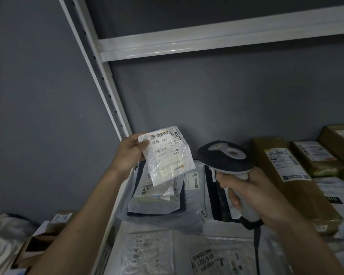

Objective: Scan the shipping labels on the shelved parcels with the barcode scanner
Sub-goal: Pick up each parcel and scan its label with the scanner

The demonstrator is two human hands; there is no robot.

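Up above the shelf (115, 217), a person holds one small white parcel (168, 155) in the air. The left hand (130, 150) pinches its left edge, thumb in front and the other fingers hidden behind. The shipping label (165, 144) on it faces the person, and it is turned sideways.

Just right of the white parcel is the barcode scanner (225, 161). The right hand (252, 197) is wrapped tight round its handle, with the pointer finger at the front where the button should be. I cannot see if it is pressing. The scanner's dark head points away toward the wall, not yet at the label.

To do this well, I think the person should tip the label toward the scanner's nose, or turn the scanner left to meet it. The bag is shiny and crinkled, so pulling it flat would help the lines read. Holding both things steady should help too.

Now the count. One parcel is in the hand and there is one scanner. Under the white parcel, several soft bags (155, 197) lie in a pile, too mixed up to count for sure. To the right of the scanner I can see three brown boxes (286, 175). There are two hands, both busy.
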